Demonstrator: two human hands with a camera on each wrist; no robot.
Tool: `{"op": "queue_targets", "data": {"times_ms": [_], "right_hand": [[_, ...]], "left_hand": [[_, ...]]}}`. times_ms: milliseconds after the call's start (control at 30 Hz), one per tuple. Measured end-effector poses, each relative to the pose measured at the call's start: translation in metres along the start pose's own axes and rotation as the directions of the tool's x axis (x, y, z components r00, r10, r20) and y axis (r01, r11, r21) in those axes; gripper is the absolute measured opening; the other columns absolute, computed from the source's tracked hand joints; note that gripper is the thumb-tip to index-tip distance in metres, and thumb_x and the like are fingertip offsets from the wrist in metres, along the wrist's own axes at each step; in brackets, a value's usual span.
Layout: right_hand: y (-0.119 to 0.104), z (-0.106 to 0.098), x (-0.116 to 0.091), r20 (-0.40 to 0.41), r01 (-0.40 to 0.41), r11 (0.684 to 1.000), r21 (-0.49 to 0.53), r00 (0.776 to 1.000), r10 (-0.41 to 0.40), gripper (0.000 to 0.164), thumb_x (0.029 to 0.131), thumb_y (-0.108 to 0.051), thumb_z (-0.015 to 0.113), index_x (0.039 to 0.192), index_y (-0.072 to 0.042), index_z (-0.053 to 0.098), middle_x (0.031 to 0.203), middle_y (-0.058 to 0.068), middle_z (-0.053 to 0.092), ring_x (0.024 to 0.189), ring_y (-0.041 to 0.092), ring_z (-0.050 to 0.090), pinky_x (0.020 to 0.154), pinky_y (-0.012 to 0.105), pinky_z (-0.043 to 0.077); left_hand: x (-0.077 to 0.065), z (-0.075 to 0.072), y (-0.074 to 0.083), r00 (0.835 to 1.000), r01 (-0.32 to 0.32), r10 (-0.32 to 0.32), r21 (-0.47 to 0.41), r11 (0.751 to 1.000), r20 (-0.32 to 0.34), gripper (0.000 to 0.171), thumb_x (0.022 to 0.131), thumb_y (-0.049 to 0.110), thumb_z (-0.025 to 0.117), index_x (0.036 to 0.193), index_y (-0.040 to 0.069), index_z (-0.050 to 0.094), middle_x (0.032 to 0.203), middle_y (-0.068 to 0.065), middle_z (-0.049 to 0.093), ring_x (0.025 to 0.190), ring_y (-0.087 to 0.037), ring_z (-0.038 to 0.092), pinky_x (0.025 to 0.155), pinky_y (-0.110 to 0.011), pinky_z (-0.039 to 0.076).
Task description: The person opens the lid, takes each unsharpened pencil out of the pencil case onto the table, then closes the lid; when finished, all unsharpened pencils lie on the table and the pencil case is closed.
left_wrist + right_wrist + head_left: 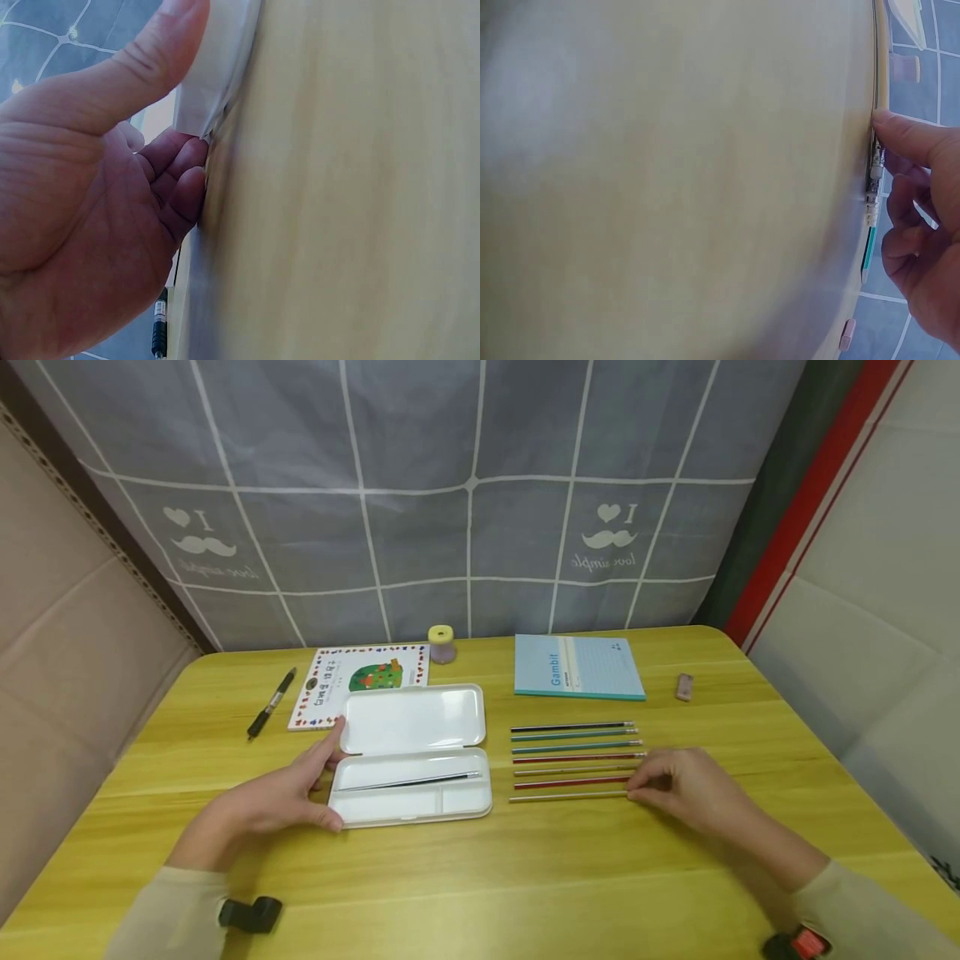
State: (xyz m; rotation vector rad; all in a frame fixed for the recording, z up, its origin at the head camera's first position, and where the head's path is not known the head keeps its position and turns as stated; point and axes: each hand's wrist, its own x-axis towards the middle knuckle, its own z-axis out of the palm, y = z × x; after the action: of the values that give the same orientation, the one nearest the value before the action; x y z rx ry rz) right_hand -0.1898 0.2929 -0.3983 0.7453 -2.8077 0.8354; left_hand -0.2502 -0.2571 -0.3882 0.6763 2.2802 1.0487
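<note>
An open white pencil case [465, 806] lies on the table, lid folded back, with a dark striped pencil [420, 782] slantwise inside. My left hand [281, 793] holds the case's left side, thumb at the front corner and fingers by the lid. Close up in the left wrist view, the thumb [154, 64] lies along the white case [217, 60]. To the right of the case several pencils [573, 748] lie in a row, eraser ends rightward. My right hand [693, 789] pinches the right end of the nearest, pale pencil [566, 797] between thumb and fingers.
A picture booklet [322, 689] lies partly under the lid, with a black pen [272, 703] to its left. Behind stand a small yellow-topped jar [442, 645] and, flat, a blue notebook [585, 668]. A pinkish eraser [684, 687] sits at the right. A grey curtain hangs behind.
</note>
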Motion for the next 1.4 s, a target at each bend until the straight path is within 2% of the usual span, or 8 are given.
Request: {"op": "queue_targets", "data": {"times_ms": [200,633,1400], "right_hand": [[-0.0011,-0.0016,-0.0009,0.011,-0.010,0.999,-0.040,1.000,0.010,0.021,0.080,-0.011,0.090,0.083,-0.029,0.081,0.085,-0.020,0.069,0.076,-0.002,0.061,0.065,0.026,0.052],[-0.0035,-0.0055,-0.0013,0.056,-0.058,0.991,-0.119,0.996,0.065,0.020,0.080,-0.011,0.089,0.089,-0.029,0.084,0.092,-0.019,0.072,0.084,0.002,0.067,0.074,0.031,0.058],[-0.0096,-0.0071,0.0027,0.039,-0.036,0.983,-0.182,0.998,0.044,0.021,0.080,-0.015,0.091,0.092,-0.029,0.083,0.094,-0.018,0.072,0.084,0.003,0.066,0.075,0.035,0.057]], "left_hand": [[-0.0003,-0.0008,-0.0005,1.000,-0.003,0.003,0.005,1.000,0.000,0.135,0.085,0.028,0.086,0.163,0.008,-0.022,0.145,-0.022,0.040,0.131,-0.036,0.044,0.100,-0.016,0.039],[-0.0005,-0.0006,-0.0007,1.000,-0.009,0.009,-0.014,1.000,0.005,0.135,0.085,0.027,0.086,0.163,0.008,-0.022,0.145,-0.023,0.040,0.131,-0.037,0.045,0.100,-0.014,0.039],[-0.0012,0.0001,0.0016,1.000,0.007,-0.007,0.003,1.000,0.000,0.135,0.085,0.028,0.087,0.163,0.009,-0.022,0.145,-0.022,0.040,0.132,-0.037,0.044,0.101,-0.012,0.036]]}}
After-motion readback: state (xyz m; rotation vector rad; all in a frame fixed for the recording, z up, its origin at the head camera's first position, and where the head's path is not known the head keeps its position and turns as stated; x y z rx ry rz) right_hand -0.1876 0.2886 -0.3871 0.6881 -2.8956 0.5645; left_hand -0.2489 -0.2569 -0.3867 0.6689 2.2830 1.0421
